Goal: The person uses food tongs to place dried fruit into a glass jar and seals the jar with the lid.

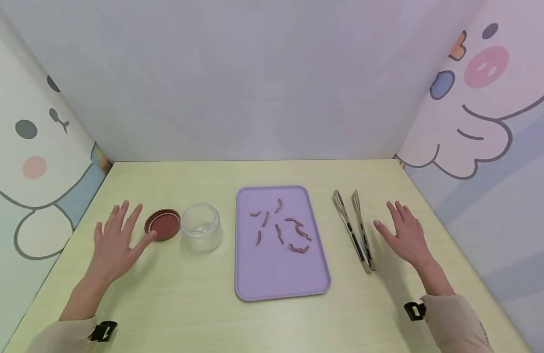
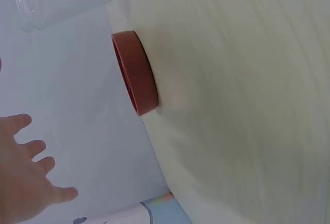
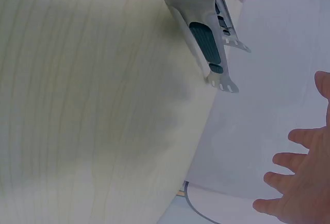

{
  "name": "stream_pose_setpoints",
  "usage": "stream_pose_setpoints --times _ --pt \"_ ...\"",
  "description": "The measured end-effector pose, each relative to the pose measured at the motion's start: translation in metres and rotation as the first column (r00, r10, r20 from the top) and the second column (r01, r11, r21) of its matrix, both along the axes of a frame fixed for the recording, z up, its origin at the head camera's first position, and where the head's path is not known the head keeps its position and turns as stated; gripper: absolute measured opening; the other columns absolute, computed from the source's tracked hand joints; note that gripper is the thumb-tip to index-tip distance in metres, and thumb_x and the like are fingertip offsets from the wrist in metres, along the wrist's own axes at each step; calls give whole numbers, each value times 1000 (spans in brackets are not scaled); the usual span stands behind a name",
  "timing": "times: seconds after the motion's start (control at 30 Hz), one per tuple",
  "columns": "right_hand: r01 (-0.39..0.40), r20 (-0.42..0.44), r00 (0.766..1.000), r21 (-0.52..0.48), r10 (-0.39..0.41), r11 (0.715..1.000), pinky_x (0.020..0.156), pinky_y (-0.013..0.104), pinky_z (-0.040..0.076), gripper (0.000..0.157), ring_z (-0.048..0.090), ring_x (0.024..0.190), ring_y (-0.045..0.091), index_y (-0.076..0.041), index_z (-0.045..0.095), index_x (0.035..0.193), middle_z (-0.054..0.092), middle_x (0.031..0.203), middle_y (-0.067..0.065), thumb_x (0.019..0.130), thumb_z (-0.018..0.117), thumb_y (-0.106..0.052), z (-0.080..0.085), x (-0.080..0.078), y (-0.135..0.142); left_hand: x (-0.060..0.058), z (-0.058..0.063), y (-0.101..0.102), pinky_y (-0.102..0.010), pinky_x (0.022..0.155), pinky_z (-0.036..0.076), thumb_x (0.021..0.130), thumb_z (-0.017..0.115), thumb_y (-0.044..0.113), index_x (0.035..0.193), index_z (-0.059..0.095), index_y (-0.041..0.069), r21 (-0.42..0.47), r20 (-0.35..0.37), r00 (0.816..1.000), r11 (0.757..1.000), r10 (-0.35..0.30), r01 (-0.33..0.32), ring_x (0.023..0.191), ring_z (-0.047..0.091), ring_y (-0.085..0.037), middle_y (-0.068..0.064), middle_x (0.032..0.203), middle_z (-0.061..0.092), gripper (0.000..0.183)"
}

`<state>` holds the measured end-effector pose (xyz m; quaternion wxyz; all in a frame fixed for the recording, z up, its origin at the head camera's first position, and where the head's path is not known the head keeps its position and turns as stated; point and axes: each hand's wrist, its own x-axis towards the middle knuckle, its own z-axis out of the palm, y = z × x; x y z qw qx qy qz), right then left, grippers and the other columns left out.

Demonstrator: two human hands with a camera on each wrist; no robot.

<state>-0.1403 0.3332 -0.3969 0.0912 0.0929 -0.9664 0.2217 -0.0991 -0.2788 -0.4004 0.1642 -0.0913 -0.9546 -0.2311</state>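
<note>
My left hand (image 1: pixel 116 245) hovers over the left of the table, fingers spread and holding nothing. Nearest to it is a reddish-brown round lid (image 1: pixel 164 224), rim up, also seen edge-on as the lid (image 2: pixel 135 72) in the left wrist view. Just right of the lid stands a clear jar (image 1: pixel 201 228) with its mouth uncovered. A purple tray (image 1: pixel 276 279) in the middle bears several thin brown twisted strips (image 1: pixel 279 234). Metal tongs (image 1: pixel 353 233) with dark grip inserts lie spread right of the tray. My right hand (image 1: pixel 406 238), fingers spread, is above the table beside the tongs, holding nothing.
The pale wood-grain table (image 1: pixel 174 304) meets a plain light wall (image 1: pixel 254 88) at its back edge. Side walls with cartoon animals (image 1: pixel 488 117) stand close on the left and right. Both sleeves carry a small black device (image 1: pixel 415 311) at the wrist.
</note>
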Motion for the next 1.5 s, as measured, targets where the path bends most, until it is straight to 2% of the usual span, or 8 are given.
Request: stream_pose_setpoints --times 0.13,0.27,0.4,0.53,0.73,0.93,1.27,1.5 --pt "-5 -20 1000 -164 2 986 89 62 21 65 21 120 46 3 22 137 24 133 30 88 54 -28 2 -2 -3 0 8 10 -39 103 19 84 61 19 138 26 7 285 2 998 957 -64 61 126 20 -32 -19 138 24 66" --pt "32 36 999 -330 -22 943 86 59 30 63 30 117 43 2 25 136 32 130 28 88 54 -27 1 -2 -12 -1 10 24 -5 88 26 83 62 11 140 20 12 449 84 984 888 -156 103 123 27 -29 -16 137 27 71" --pt "81 130 991 -419 -29 905 86 54 35 64 34 116 40 1 25 135 36 128 26 88 55 -30 -5 -4 -21 -8 5 37 -7 85 32 84 60 8 141 15 10 557 141 950 816 -278 156 119 30 -36 -18 135 26 73" --pt "137 216 975 -444 -42 886 87 52 36 67 35 115 39 2 24 135 36 128 25 87 55 -32 -15 -8 -26 -16 -1 48 -16 91 34 82 62 7 141 12 10 609 165 923 772 -349 182 120 28 -37 -17 136 24 77" --pt "210 352 935 -449 -44 868 89 53 34 76 32 117 42 1 18 137 31 130 28 84 58 -35 -26 -12 -29 -24 -8 57 -44 95 28 80 65 7 140 10 7 631 196 906 755 -375 176 122 25 -37 -21 138 21 82" --pt "220 438 898 -383 -33 897 87 52 37 84 36 113 41 1 12 138 30 129 29 81 63 -35 -33 -16 -30 -30 -13 62 -48 96 26 79 67 11 141 9 8 611 231 902 776 -364 156 123 25 -35 -21 138 21 85" --pt "106 352 935 -198 -31 974 79 51 42 90 44 102 44 8 14 135 39 118 34 74 71 -27 -44 -23 -34 -34 -15 65 -46 98 23 79 67 13 140 15 8 613 234 893 772 -384 171 124 26 -33 -21 134 29 80" --pt "90 315 948 -121 -47 989 76 53 41 90 44 100 45 9 14 135 40 115 35 73 71 -23 -44 -23 -37 -36 -15 65 -47 98 24 79 67 13 139 17 8 616 239 891 769 -386 168 123 27 -33 -22 133 29 79"
